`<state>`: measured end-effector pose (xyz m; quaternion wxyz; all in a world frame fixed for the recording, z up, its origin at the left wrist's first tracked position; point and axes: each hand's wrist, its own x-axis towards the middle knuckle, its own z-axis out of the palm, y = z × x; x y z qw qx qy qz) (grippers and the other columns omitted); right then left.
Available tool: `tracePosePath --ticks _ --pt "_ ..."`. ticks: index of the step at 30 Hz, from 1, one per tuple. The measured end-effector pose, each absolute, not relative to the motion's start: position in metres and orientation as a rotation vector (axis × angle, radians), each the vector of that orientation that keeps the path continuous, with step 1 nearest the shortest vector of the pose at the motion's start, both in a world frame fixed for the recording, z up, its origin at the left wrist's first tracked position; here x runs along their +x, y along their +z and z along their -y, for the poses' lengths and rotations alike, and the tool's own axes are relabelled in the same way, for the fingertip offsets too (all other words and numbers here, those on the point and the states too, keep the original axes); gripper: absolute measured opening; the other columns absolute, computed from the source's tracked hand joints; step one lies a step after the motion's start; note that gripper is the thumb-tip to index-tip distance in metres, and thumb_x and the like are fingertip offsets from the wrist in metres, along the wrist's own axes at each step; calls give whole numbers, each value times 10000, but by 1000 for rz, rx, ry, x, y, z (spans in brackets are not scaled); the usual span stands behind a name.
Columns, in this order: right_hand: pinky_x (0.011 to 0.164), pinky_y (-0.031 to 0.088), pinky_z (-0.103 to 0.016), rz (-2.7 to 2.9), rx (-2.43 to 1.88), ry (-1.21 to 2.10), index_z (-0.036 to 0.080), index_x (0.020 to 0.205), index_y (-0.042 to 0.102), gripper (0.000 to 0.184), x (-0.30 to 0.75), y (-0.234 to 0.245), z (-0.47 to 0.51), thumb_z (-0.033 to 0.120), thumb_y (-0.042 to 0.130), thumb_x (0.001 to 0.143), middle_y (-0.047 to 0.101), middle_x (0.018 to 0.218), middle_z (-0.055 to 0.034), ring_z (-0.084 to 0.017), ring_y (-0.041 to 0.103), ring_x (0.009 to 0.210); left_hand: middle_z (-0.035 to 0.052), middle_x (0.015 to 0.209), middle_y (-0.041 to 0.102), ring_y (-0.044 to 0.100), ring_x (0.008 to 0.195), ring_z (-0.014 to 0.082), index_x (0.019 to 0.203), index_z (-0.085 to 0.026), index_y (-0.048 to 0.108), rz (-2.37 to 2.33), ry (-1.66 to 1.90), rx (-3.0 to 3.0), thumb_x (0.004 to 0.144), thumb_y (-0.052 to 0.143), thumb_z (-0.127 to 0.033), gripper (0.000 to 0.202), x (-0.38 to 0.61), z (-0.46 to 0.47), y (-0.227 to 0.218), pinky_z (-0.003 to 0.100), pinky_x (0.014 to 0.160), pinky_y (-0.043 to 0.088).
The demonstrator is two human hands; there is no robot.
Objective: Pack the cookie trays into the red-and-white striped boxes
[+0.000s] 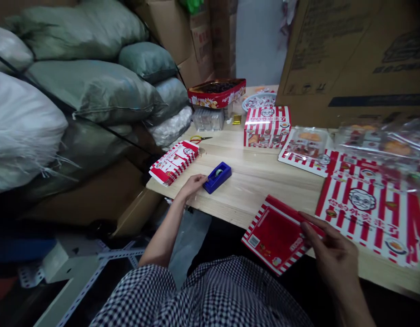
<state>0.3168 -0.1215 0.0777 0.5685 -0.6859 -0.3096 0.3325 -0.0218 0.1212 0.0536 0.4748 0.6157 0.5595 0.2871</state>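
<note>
Wooden and pale, the table (264,177) runs from its near left corner out to the right edge of view, with stuffed sacks (94,86) heaped beyond its left edge and a big cardboard box (353,54) standing along its far side. Large red-and-white striped printed sheets (369,209) lie flat over the right part of the table, with clear plastic packets (387,141) on top of them toward the far right. Near the far edge a red tin (216,93) sits on a clear container, and just right of it stands a made-up striped box (267,126). A stack of folded striped cartons (174,162) rests at the near left corner, partly over the edge, and a pair of scissors (200,139) lies behind it. At the near edge, right of centre, a flat red carton (276,234) juts out off the table toward the person's lap; the right hand (332,256) pinches its right side between thumb and fingers, closed on the card. The blue tape dispenser (217,177) sits near the near edge, just right of the stack of cartons. The left hand (193,184) reaches out to it with fingers lightly curled, the fingertips touching its left end; whether they truly grasp it I cannot tell. A checked garment fills the lower middle of the view.
</note>
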Motion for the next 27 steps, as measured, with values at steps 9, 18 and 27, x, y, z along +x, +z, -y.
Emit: tracePosePath --ticks 9,18,27 --pt "609 623 -272 594 -1449 1080 236 1150 745 465 300 57 136 431 821 736 796 819 -43 -209 741 669 163 1147 731 681 818 205 727 -122 753 -1234 738 1186 613 835 -402 313 -25 -123 52 311 707 511" --pt "546 600 -257 458 -1426 1011 202 1198 718 567 293 58 134 438 851 700 786 737 -48 -204 734 612 184 1241 692 660 1114 275 814 -114 748 -1202 1032 1075 658 778 -388 316 -37 -89 11 396 991 489" --pt "621 558 -269 504 -1432 504 205 1183 725 435 287 104 128 364 803 786 771 893 -53 -140 664 618 143 1023 717 653 986 246 604 -152 629 -1499 1238 1191 659 777 -381 279 -30 -77 -5 370 940 481"
